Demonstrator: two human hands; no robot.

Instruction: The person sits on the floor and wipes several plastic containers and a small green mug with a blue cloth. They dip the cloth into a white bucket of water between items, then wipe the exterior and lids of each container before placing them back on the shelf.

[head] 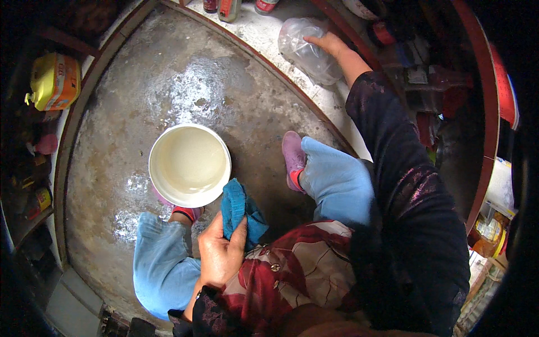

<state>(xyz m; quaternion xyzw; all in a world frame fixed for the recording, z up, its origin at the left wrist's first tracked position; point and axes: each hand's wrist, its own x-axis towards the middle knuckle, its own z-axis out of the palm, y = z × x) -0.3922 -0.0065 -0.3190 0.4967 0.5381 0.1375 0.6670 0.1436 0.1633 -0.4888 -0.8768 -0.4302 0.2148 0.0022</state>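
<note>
My left hand [222,248] grips a folded teal cloth [236,210] in front of my body, close to the rim of a white bucket. The bucket [229,162] stands on the floor between my feet and holds pale, cloudy liquid. Stretched out to the upper right, my right hand [332,44] rests on a clear plastic container or bag [309,50] on a white shelf [248,31]. Its thumb lies across the clear plastic, while the other fingers are mostly hidden, so a firm hold cannot be told.
Wet concrete floor [126,105] surrounds the bucket. Several bottles, among them a red-labelled jar [265,6], stand at the top edge. A yellow jug [54,82] sits on the left shelf. Dark shelving with a reddish-brown frame [488,105] and assorted goods lies to the right.
</note>
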